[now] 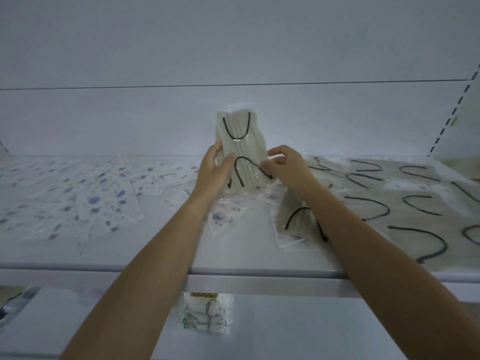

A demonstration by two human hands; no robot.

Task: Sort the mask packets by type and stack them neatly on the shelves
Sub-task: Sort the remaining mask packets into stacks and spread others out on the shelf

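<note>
Head view: both hands hold one mask packet (pixel 240 149) upright over the middle of a white shelf (pixel 233 258) — left hand (pixel 215 172) gripping its left edge, right hand (pixel 285 165) pinching its right. Crinkly clear plastic covers a pleated beige mask with black loops. Blue-speckled packets (pixel 98 193) lie scattered left, beige packets (pixel 389 201) right; open shelf shows along the front edge. A lower packet (pixel 205 315) carries print too blurred to read.

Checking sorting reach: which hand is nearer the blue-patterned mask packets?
Left. The left hand holds the beige mask packet just right of the blue-patterned mask packets; the right hand pinches its other edge, farther right.
</note>
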